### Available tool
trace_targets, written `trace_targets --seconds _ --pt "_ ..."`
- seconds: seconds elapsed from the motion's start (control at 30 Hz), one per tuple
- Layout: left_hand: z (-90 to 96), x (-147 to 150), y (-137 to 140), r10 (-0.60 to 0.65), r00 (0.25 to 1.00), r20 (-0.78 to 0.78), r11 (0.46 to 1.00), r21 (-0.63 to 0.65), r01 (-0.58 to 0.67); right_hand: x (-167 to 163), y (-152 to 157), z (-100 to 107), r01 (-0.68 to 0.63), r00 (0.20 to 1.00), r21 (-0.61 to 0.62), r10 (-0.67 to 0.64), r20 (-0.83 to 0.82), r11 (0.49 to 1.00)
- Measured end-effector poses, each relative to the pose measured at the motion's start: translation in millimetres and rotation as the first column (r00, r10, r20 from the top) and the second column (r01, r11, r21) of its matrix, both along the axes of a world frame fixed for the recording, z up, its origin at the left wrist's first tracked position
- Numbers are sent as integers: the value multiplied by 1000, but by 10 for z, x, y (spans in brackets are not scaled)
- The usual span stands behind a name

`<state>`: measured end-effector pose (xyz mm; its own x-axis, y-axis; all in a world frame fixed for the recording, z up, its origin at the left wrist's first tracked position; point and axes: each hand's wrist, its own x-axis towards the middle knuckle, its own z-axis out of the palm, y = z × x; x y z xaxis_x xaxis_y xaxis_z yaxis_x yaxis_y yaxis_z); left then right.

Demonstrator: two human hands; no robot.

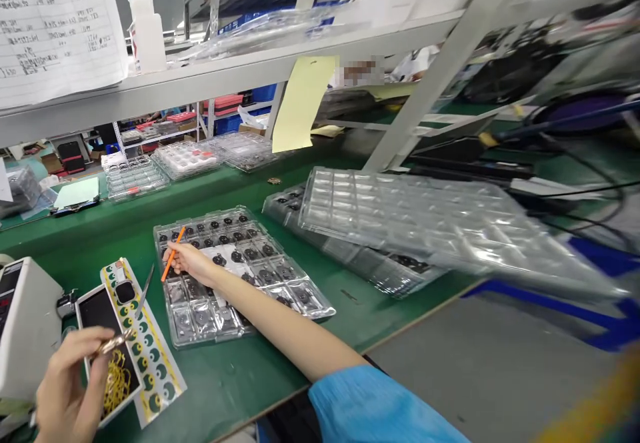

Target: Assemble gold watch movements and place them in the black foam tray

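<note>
My left hand [75, 380] pinches a small shiny gold-coloured part [113, 343] between thumb and fingers, above a white-rimmed black box [83, 300] holding yellow bands or wires [117, 380]. In my right hand [185, 260] is a thin orange stick [173, 253], held tilted over the left part of a clear compartment tray [185, 333]. Round black parts [237, 256] fill many of its compartments. Beside the box lies a sticker sheet [163, 390] with green and yellow round shapes. Tweezers [145, 291] and a small black squarish part [125, 292] rest on the sheet.
A white device [27, 330] with a display stands at the far left. Clear trays [380, 213] are stacked at the right, overhanging the green table [220, 390]. A grey shelf frame [220, 70] crosses above, with a yellow paper [304, 103] hanging from it. More trays [135, 178] line the back.
</note>
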<state>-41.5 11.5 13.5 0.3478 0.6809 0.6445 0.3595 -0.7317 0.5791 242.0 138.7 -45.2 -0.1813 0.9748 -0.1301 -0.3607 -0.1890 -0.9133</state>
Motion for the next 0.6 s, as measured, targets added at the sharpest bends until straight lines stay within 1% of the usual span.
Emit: trace_targets --seconds 0.03,0.1,0.13,0.2,0.3,0.37,0.4,0.47,0.5,0.53,0.57,0.6 --pt "-42 161 34 24 995 92 996 81 -32 -3 -9 4 0 1000 -3 0 -3 1000" --pt "-112 409 123 53 992 116 997 55 -60 -10 -22 5 2 1000 -10 -2 -7 1000" --pt "-138 483 170 70 992 104 998 1 -70 -13 -24 5 5 1000 -13 -5 -8 1000" --pt "-176 542 243 123 986 113 985 -135 -107 -14 -29 28 12 1000 -15 -12 -9 1000" --pt "-181 524 269 176 964 200 932 -347 -99 7 -97 177 30 999 8 -30 -17 1000" --pt "-146 524 243 212 937 278 867 -496 -49 21 -248 355 41 999 50 -39 -34 998" --pt "-120 535 226 236 919 316 822 -570 -16 21 -363 451 43 998 81 -39 -48 996" --pt "-67 570 194 295 873 388 712 -698 69 -8 -653 609 29 997 147 -19 -71 989" --pt "-44 588 181 322 847 422 657 -744 121 -39 -811 656 29 997 190 -15 -76 981" --pt "-25 602 170 347 820 455 608 -775 172 -78 -964 679 67 997 272 -53 -60 960" --pt "-12 613 160 369 795 482 568 -794 217 -125 -1104 677 77 997 317 -68 -38 945" --pt "-4 620 151 386 775 501 537 -805 253 -178 -1223 654 61 998 306 -58 -19 950"
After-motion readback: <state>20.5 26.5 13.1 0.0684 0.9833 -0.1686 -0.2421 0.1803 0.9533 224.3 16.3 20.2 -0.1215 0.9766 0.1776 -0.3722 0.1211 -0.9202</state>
